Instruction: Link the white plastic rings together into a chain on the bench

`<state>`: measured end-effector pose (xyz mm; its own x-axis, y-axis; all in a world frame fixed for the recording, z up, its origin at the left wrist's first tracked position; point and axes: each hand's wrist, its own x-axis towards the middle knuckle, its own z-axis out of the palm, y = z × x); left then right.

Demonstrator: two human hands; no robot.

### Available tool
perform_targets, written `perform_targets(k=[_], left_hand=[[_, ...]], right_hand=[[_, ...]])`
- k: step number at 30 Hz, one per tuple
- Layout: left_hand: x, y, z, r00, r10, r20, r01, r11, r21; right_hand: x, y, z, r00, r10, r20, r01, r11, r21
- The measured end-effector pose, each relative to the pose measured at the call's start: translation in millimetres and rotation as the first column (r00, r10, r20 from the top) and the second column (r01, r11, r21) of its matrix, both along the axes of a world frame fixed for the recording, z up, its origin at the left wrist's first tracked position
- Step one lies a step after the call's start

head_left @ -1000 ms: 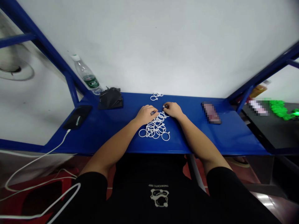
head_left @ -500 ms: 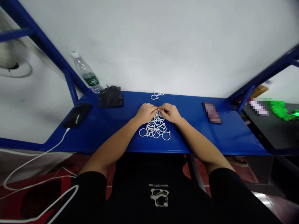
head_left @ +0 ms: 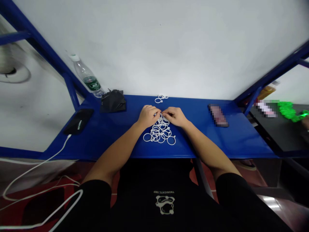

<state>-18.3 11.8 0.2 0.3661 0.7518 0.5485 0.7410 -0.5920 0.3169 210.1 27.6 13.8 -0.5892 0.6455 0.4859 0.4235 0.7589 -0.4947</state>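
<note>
My left hand (head_left: 149, 116) is closed in a pinch, and a bit of white shows between its fingers, seemingly part of a white ring. Close against it, my right hand (head_left: 176, 116) pinches with thumb and forefinger at the same spot; the fingers largely hide the small piece there. Just below both hands lies a loose pile of thin white rings (head_left: 161, 138), each with a small knob or eyelet, many overlapping. Farther back near the wall, a few more white rings (head_left: 158, 100) lie together on the blue table (head_left: 190, 141).
At the left stand a plastic water bottle (head_left: 91, 83) and a crumpled black bag (head_left: 113, 102). A black power bank or phone (head_left: 78, 121) has a white cable (head_left: 56, 153) plugged in. A blurred phone (head_left: 218, 115) lies right. Beyond the frame are green items (head_left: 287, 111) and another person's hand.
My hands have shifted slightly left and my left hand has turned a little, with white now showing between its fingers. Another person's hand has appeared at the far right.
</note>
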Motion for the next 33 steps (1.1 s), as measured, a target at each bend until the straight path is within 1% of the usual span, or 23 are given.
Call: perform_targets(k=[2,3,5,8,11,13,15,17,19,21,23,25,29,33], left_hand=[[-2,0,0.4,0.999,0.048,0.007,-0.047,0.997,-0.053],[-2,1,-0.3,0.998,0.06,0.005,-0.06,0.995,-0.081],[0,1,-3.2,0.998,0.059,-0.01,-0.06,0.988,-0.139],[5,1,-8.9,0.999,0.026,-0.045,-0.035,0.977,-0.21],[8,-1,-11.8,0.998,-0.003,-0.063,-0.012,0.973,-0.229],[8,-2,-11.6,0.998,-0.003,-0.061,-0.011,0.974,-0.227],[7,-3,-10.5,0.998,0.008,-0.06,-0.022,0.971,-0.237],[5,-2,-9.6,0.998,0.017,-0.065,-0.033,0.966,-0.255],[4,-2,-9.6,0.998,0.016,-0.069,-0.034,0.963,-0.268],[4,-2,-10.5,0.998,0.005,-0.066,-0.022,0.964,-0.266],[6,-1,-11.8,0.998,-0.006,-0.058,-0.009,0.967,-0.253],[7,-2,-13.2,0.999,-0.01,-0.046,-0.001,0.971,-0.238],[8,-1,-16.2,1.0,-0.021,-0.012,0.018,0.975,-0.221],[7,1,-18.7,1.0,-0.02,0.008,0.021,0.973,-0.229]], right_hand=[[3,1,2.6,1.0,-0.005,0.029,0.005,1.0,-0.011],[4,3,3.7,0.999,-0.03,0.036,0.03,0.999,-0.01],[5,11,5.7,0.993,-0.109,0.047,0.11,0.994,-0.003],[0,36,7.2,0.967,-0.227,0.117,0.229,0.973,-0.004],[-11,70,6.1,0.913,-0.286,0.291,0.307,0.951,-0.026],[-21,90,4.6,0.849,-0.354,0.392,0.397,0.917,-0.032],[-29,104,3.4,0.798,-0.4,0.451,0.463,0.886,-0.034],[-35,111,2.2,0.77,-0.395,0.501,0.476,0.879,-0.037],[-37,111,0.4,0.767,-0.363,0.53,0.44,0.897,-0.023],[-35,105,-2.7,0.784,-0.338,0.521,0.389,0.921,0.011],[-26,95,-7.1,0.811,-0.325,0.487,0.35,0.936,0.042],[-14,84,-12.1,0.828,-0.324,0.458,0.336,0.94,0.056],[16,64,-21.5,0.841,-0.353,0.411,0.367,0.929,0.047],[36,55,-26.6,0.849,-0.397,0.348,0.425,0.905,-0.004]])
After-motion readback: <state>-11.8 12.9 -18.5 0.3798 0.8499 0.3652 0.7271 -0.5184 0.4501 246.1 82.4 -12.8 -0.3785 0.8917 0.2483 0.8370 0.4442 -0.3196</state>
